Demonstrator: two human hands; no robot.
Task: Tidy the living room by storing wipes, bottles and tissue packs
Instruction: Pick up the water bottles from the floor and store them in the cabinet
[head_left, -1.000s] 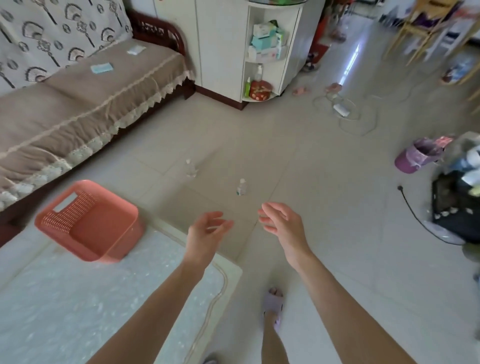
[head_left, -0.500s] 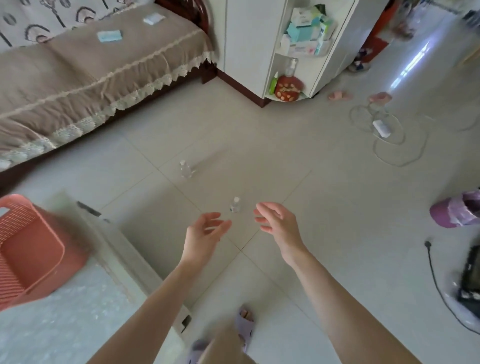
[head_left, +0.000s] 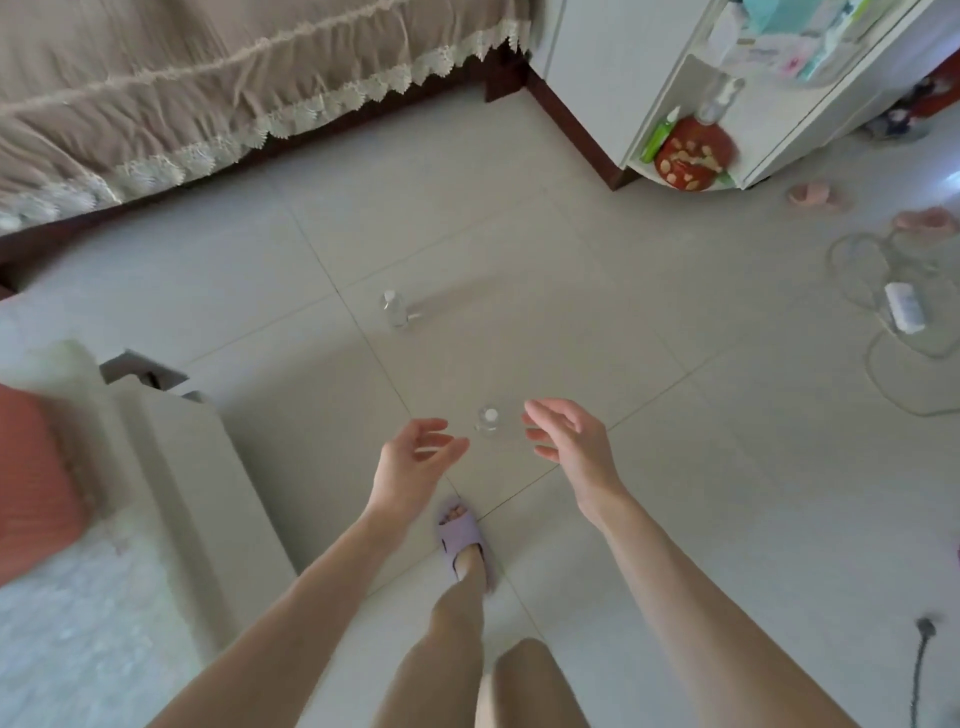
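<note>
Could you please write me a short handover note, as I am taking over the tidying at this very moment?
Left hand: open, holds nothing.
Right hand: open, holds nothing.
The hands hover either side of the near bottle, which stands on the floor; neither grips it.
Far bottle: on the floor further ahead, toward the sofa.
Pink basket: at the left edge, on the white table; its inside is out of view.
Done: no bottle picked up yet.
Left: take both bottles and store them; wipes and tissue packs on the sofa are not in view.
</note>
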